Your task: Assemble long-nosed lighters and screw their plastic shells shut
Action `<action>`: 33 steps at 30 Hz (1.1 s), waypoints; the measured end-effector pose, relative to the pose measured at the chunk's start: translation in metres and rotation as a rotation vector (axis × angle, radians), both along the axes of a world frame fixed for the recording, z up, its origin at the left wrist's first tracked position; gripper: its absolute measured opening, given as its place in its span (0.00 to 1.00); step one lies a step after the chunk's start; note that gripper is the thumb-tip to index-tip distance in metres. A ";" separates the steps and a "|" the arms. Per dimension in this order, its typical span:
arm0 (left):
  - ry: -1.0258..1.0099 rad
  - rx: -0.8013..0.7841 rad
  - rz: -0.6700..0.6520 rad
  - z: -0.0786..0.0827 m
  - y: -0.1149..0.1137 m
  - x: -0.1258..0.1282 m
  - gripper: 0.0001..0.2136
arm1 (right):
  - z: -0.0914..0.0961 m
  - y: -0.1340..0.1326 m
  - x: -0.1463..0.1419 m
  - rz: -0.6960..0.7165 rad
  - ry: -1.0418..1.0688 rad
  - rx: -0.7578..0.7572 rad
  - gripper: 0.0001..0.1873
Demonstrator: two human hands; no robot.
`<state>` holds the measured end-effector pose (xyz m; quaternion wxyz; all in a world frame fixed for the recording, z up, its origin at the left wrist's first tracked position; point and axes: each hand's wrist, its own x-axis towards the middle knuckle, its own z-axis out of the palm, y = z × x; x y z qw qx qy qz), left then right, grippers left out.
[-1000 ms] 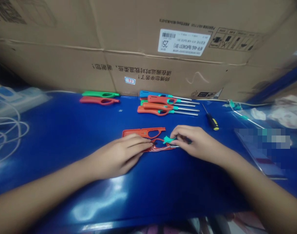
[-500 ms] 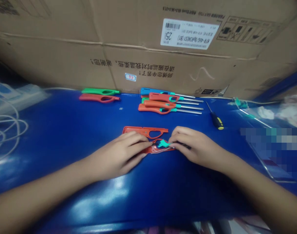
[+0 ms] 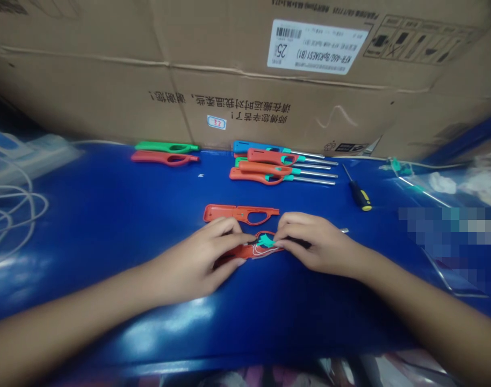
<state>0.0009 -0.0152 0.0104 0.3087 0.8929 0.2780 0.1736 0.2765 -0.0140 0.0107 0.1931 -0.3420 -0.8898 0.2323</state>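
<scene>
My left hand [image 3: 201, 260] lies on the blue table [image 3: 108, 226], its fingers closed over an open orange lighter shell [image 3: 245, 250] with white wires inside. My right hand [image 3: 316, 242] pinches a small teal trigger piece [image 3: 265, 242] at the shell's middle. A metal rod tip [image 3: 344, 231] pokes out from under my right hand. The matching orange half shell [image 3: 239, 213] lies just behind both hands.
Several finished orange and blue long-nose lighters [image 3: 278, 165] lie at the back, with a green handle [image 3: 167, 147] and a red handle [image 3: 164, 158] to their left. A yellow-handled screwdriver [image 3: 359, 194] lies at the right. Large cardboard boxes [image 3: 237, 70] wall off the rear. White cable [image 3: 12, 209] coils at left.
The teal piece has moved left and down into the orange shell under my right fingers. Both hands stay on the shell. The rod tip now shows at the right.
</scene>
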 end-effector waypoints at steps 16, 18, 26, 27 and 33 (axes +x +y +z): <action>-0.001 -0.101 0.047 0.000 0.000 0.000 0.17 | -0.004 -0.003 -0.003 0.114 -0.092 0.262 0.11; -0.003 -0.107 0.051 -0.001 0.000 -0.001 0.17 | -0.003 -0.004 -0.003 0.130 -0.124 0.336 0.13; -0.013 -0.096 0.036 -0.001 0.001 0.000 0.17 | 0.000 -0.006 -0.003 0.144 -0.171 0.408 0.15; -0.013 -0.095 0.034 -0.001 0.001 0.000 0.17 | 0.000 -0.005 -0.003 0.143 -0.174 0.386 0.15; -0.007 -0.061 0.039 0.000 0.002 0.000 0.17 | -0.002 -0.003 -0.002 0.143 -0.199 0.260 0.14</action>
